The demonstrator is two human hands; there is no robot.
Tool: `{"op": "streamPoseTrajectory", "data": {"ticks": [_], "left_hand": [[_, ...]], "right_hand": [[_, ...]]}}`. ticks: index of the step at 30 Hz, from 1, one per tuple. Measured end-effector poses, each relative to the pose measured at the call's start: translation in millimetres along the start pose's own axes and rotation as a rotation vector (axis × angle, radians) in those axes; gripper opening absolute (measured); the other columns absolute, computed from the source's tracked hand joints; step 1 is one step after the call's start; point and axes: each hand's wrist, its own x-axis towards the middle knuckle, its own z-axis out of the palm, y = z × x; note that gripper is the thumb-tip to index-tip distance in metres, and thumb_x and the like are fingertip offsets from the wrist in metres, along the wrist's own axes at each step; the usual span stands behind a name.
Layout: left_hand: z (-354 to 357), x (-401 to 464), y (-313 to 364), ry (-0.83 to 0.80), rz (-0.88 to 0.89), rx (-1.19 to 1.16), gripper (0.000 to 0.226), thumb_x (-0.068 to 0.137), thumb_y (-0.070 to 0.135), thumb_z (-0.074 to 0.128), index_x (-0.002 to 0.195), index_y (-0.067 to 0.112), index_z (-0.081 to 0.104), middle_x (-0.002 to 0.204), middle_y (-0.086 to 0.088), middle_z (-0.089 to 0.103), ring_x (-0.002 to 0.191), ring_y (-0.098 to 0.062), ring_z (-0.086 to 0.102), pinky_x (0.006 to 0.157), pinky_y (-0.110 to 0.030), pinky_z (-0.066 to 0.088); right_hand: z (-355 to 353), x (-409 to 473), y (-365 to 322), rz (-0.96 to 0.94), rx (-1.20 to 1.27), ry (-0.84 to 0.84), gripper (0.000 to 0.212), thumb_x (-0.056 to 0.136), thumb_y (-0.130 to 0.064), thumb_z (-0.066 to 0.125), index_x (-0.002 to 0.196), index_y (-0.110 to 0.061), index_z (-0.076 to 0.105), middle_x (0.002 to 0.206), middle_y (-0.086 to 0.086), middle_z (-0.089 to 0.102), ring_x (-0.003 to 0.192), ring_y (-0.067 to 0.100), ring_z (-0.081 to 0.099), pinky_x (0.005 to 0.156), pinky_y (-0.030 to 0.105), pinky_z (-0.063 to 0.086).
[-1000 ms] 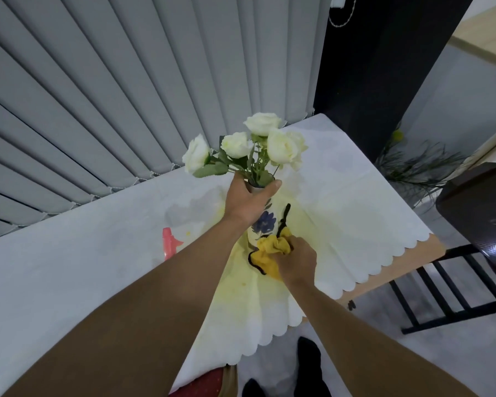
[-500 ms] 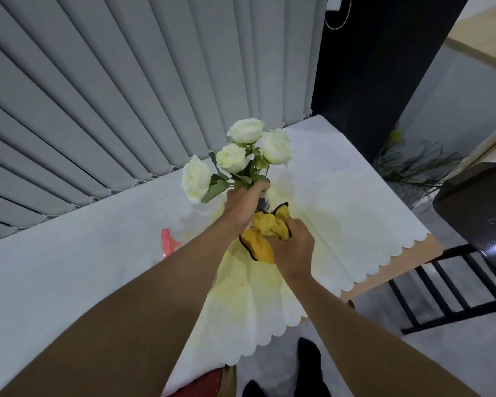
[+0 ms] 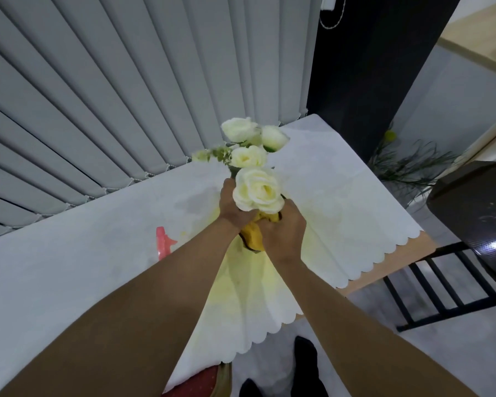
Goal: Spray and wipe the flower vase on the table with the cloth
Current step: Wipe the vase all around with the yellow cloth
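Note:
The vase itself is hidden behind both hands, a yellow cloth and its white roses, which lean toward the camera. My left hand is closed around the vase near its neck, just under the flowers. My right hand grips the yellow cloth with a black edge and presses it against the vase's side. A pink spray bottle lies on the white tablecloth to the left of my left forearm, partly hidden by the arm.
Grey vertical blinds run behind the table. The tablecloth has a yellow stain near the scalloped front edge. A dark chair and a plant stand to the right, and a red seat sits below the table edge.
The vase has been turned and tilted, so one rose now faces the camera and covers it. My right hand with the cloth has moved up closer to my left hand.

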Motion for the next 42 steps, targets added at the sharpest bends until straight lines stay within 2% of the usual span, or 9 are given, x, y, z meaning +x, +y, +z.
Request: {"op": "streamPoseTrajectory", "data": {"ticks": [6,8,10,15,20,29,35,38,42], "left_hand": [[-4.4,8.5,-3.9,-0.038,0.109,-0.050,0.098,0.053,0.059,0.063,0.133,0.004,0.057,0.130,-0.014,0.066,0.122,-0.031,0.063,0.105,-0.046,0.053],[-6.5,3.2,-1.5,-0.058,0.145,-0.025,0.096,0.056,0.059,0.065,0.136,0.007,0.056,0.122,-0.001,0.069,0.111,-0.017,0.065,0.098,-0.034,0.056],[-8.8,-3.8,2.1,-0.036,0.167,0.012,0.086,0.060,0.057,0.068,0.133,0.012,0.060,0.122,-0.001,0.071,0.112,-0.019,0.067,0.100,-0.038,0.056],[-5.9,-6.3,5.9,0.023,0.191,0.057,0.047,0.075,0.037,0.078,0.117,0.020,0.064,0.098,0.010,0.068,0.090,-0.013,0.062,0.085,-0.038,0.054],[-1.2,-4.8,12.3,0.043,0.116,0.064,0.073,0.059,0.075,0.073,0.115,0.028,0.067,0.116,0.004,0.072,0.106,-0.019,0.069,0.096,-0.043,0.058],[-7.2,-3.1,15.3,-0.005,0.123,0.018,0.041,0.087,0.050,0.072,0.116,0.021,0.071,0.113,0.000,0.075,0.108,-0.020,0.070,0.096,-0.037,0.057],[-2.8,3.9,19.9,0.090,0.080,-0.042,0.049,0.083,0.041,0.084,0.119,0.014,0.065,0.111,0.001,0.073,0.102,-0.019,0.068,0.085,-0.028,0.052],[2.1,6.0,19.5,0.097,0.083,-0.060,0.060,0.075,0.041,0.090,0.123,0.016,0.063,0.115,0.002,0.075,0.105,-0.017,0.070,0.095,-0.032,0.055],[4.5,7.5,17.6,0.076,0.108,-0.012,0.058,0.067,0.055,0.089,0.106,0.015,0.074,0.105,-0.002,0.078,0.096,-0.016,0.074,0.087,-0.034,0.059]], "right_hand": [[3.7,-2.7,19.1,-0.016,-0.034,-0.026,0.030,0.072,-0.007,0.072,0.070,-0.027,0.049,0.071,-0.005,0.052,0.067,0.015,0.049,0.058,0.021,0.035],[2.0,-9.1,34.7,0.030,-0.073,-0.053,0.025,0.074,-0.008,0.073,0.068,-0.019,0.052,0.070,-0.003,0.053,0.066,0.015,0.050,0.057,0.021,0.036],[-1.4,-16.1,51.8,0.078,-0.160,-0.094,0.020,0.074,-0.007,0.074,0.069,-0.009,0.055,0.069,0.000,0.052,0.065,0.019,0.051,0.056,0.024,0.035],[-8.9,-25.6,63.9,0.234,-0.335,-0.260,0.030,0.077,-0.012,0.072,0.062,-0.017,0.047,0.062,-0.007,0.045,0.065,0.020,0.048,0.050,0.020,0.029],[-5.9,-10.9,46.1,0.156,-0.249,-0.178,0.022,0.073,-0.015,0.077,0.069,-0.012,0.056,0.070,0.001,0.054,0.066,0.018,0.050,0.052,0.019,0.030],[1.7,9.9,3.4,-0.082,-0.027,0.008,0.009,0.076,-0.009,0.073,0.085,-0.011,0.071,0.080,0.000,0.062,0.074,0.020,0.059,0.064,0.030,0.047],[0.6,-15.8,63.8,0.052,-0.188,-0.096,0.010,0.075,-0.008,0.074,0.076,-0.009,0.064,0.071,-0.002,0.052,0.065,0.018,0.051,0.054,0.013,0.032],[-3.7,-22.7,78.4,0.177,-0.322,-0.221,0.017,0.076,-0.016,0.073,0.070,-0.010,0.059,0.070,0.002,0.057,0.067,0.021,0.055,0.051,0.019,0.033],[-4.8,-16.5,65.4,0.185,-0.287,-0.212,0.025,0.073,-0.015,0.079,0.067,-0.014,0.055,0.067,-0.001,0.054,0.064,0.017,0.051,0.051,0.020,0.031]]}}
